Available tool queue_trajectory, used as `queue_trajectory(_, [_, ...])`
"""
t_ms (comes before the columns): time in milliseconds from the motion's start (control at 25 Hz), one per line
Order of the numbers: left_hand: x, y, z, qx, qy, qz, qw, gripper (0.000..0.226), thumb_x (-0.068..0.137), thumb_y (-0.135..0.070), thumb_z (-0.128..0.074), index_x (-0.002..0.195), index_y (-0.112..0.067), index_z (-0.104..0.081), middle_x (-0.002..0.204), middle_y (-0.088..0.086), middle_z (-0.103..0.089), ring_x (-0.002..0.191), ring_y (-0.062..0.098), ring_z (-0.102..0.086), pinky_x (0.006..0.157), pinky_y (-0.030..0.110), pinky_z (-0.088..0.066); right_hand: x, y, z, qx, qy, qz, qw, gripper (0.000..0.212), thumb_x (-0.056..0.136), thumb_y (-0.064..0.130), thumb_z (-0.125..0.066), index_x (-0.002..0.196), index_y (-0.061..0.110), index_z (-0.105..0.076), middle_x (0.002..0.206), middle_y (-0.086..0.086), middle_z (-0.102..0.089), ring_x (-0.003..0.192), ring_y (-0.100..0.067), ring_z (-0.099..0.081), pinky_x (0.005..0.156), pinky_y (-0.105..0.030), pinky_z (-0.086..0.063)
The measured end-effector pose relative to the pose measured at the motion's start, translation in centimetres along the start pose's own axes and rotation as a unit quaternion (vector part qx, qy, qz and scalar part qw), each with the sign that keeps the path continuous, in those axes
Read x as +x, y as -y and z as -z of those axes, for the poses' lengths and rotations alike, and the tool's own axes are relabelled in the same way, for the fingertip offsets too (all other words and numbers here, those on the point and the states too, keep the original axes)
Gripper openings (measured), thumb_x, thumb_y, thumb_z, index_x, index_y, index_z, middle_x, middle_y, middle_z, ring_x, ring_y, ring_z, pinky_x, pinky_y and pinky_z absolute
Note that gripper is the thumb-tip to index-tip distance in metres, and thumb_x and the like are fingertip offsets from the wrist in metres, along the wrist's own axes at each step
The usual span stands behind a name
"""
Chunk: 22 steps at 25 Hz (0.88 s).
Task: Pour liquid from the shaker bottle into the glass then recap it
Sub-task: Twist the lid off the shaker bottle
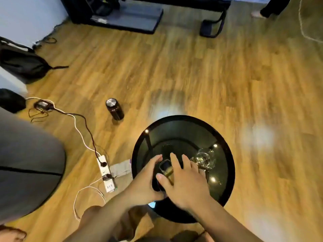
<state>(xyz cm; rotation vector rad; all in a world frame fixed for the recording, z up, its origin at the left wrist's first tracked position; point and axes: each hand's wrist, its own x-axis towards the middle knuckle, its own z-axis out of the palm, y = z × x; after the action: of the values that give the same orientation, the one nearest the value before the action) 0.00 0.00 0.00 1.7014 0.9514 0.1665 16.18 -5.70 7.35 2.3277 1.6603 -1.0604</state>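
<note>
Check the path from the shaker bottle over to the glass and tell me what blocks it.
No separate object does. The glass stands just right of the shaker bottle on the round black table; only the right hand, on the bottle, lies between them.

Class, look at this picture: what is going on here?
A person works at a round black table. The left hand holds a dark shaker bottle standing on it, while the right hand reaches over its top. An empty-looking glass stands just right. Pouring appears not yet begun.
</note>
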Motion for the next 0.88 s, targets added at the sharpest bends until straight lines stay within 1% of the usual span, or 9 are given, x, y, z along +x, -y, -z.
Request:
queue_trajectory(80, [0.8,2.6,-2.4,-0.024,-0.003,-0.053,0.998,0.125,0.066,-0.037,-0.099,0.154,-0.055,-0.011,0.154,-0.046,-0.032,0.145,-0.018,-0.033,0.114,0.004,-0.028,1.3,-0.3,-3.3,-0.052,-0.036,-0.008,0.998,0.086,0.092,0.078,-0.021,0.162,0.034,-0.001,0.173,-0.014,-0.013,0.153,-0.042,-0.025,0.119,-0.055,-0.031])
queue_trajectory(160, [1.7,4.7,-4.4,-0.05,-0.034,-0.068,0.996,0.131,0.061,-0.047,-0.1,0.153,-0.064,-0.008,0.152,-0.049,-0.032,0.145,-0.018,-0.035,0.11,0.001,-0.029,2.0,-0.6,-5.4,-0.095,-0.119,0.003,0.988,0.087,0.086,0.079,-0.013,0.159,0.033,-0.013,0.166,-0.016,-0.03,0.142,-0.041,-0.042,0.108,-0.051,-0.045])
queue_trajectory(320, [3.2,7.3,-6.5,-0.044,-0.142,-0.152,0.977,0.136,0.057,-0.034,-0.105,0.153,-0.057,-0.011,0.146,-0.054,-0.035,0.14,-0.021,-0.039,0.107,-0.003,-0.029,2.9,-1.2,-6.5,-0.145,-0.223,0.033,0.963,0.082,0.081,0.079,-0.019,0.148,0.033,-0.032,0.139,-0.012,-0.057,0.11,-0.034,-0.061,0.075,-0.042,-0.051])
queue_trajectory(400, [3.9,8.0,-6.8,-0.042,-0.152,-0.15,0.976,0.133,0.05,-0.034,-0.106,0.148,-0.057,-0.019,0.139,-0.052,-0.044,0.133,-0.021,-0.046,0.102,0.0,-0.038,3.1,-1.5,-6.1,-0.155,-0.227,0.05,0.96,0.079,0.083,0.08,-0.028,0.148,0.035,-0.034,0.139,-0.008,-0.058,0.111,-0.032,-0.061,0.077,-0.04,-0.05])
queue_trajectory(480, [4.1,7.8,-6.8,-0.044,-0.145,-0.134,0.979,0.12,0.046,-0.043,-0.103,0.147,-0.043,-0.038,0.13,-0.033,-0.062,0.124,-0.012,-0.059,0.099,0.01,-0.049,2.9,-1.8,-4.6,-0.156,-0.185,0.089,0.966,0.077,0.082,0.078,-0.04,0.149,0.039,-0.036,0.143,-0.001,-0.056,0.122,-0.028,-0.057,0.094,-0.046,-0.049])
queue_trajectory(560, [4.2,7.9,-6.7,-0.038,-0.139,-0.132,0.981,0.113,0.047,-0.048,-0.1,0.145,-0.023,-0.048,0.127,-0.019,-0.068,0.122,-0.009,-0.061,0.101,0.013,-0.05,2.7,-1.4,-3.0,-0.177,-0.104,0.137,0.969,0.075,0.077,0.068,-0.057,0.145,0.043,-0.042,0.143,0.005,-0.055,0.131,-0.026,-0.049,0.114,-0.06,-0.032])
queue_trajectory(640, [4.4,8.0,-6.7,-0.024,-0.134,-0.14,0.981,0.102,0.051,-0.044,-0.102,0.137,-0.019,-0.053,0.126,-0.02,-0.065,0.119,-0.018,-0.057,0.098,0.006,-0.046,2.4,-0.4,-2.6,-0.222,-0.053,0.195,0.954,0.066,0.072,0.054,-0.066,0.135,0.041,-0.051,0.132,0.007,-0.059,0.128,-0.024,-0.049,0.117,-0.074,-0.015])
queue_trajectory(760, [4.4,8.2,-7.3,-0.033,-0.131,-0.127,0.983,0.089,0.056,-0.034,-0.103,0.13,-0.03,-0.054,0.116,-0.028,-0.069,0.114,-0.022,-0.057,0.093,0.005,-0.049,1.7,0.5,-3.2,-0.173,-0.087,0.266,0.944,0.061,0.078,0.06,-0.055,0.135,0.04,-0.055,0.13,0.007,-0.063,0.13,-0.02,-0.053,0.12,-0.068,-0.01])
queue_trajectory(880, [4.4,8.4,-7.4,-0.081,-0.142,-0.11,0.98,0.089,0.048,-0.047,-0.1,0.122,-0.047,-0.049,0.11,-0.044,-0.068,0.105,-0.02,-0.064,0.082,0.001,-0.049,1.9,0.5,-3.1,-0.197,-0.206,0.072,0.956,0.084,0.083,0.086,-0.022,0.144,0.036,-0.05,0.143,-0.006,-0.055,0.13,-0.033,-0.053,0.098,-0.05,-0.04])
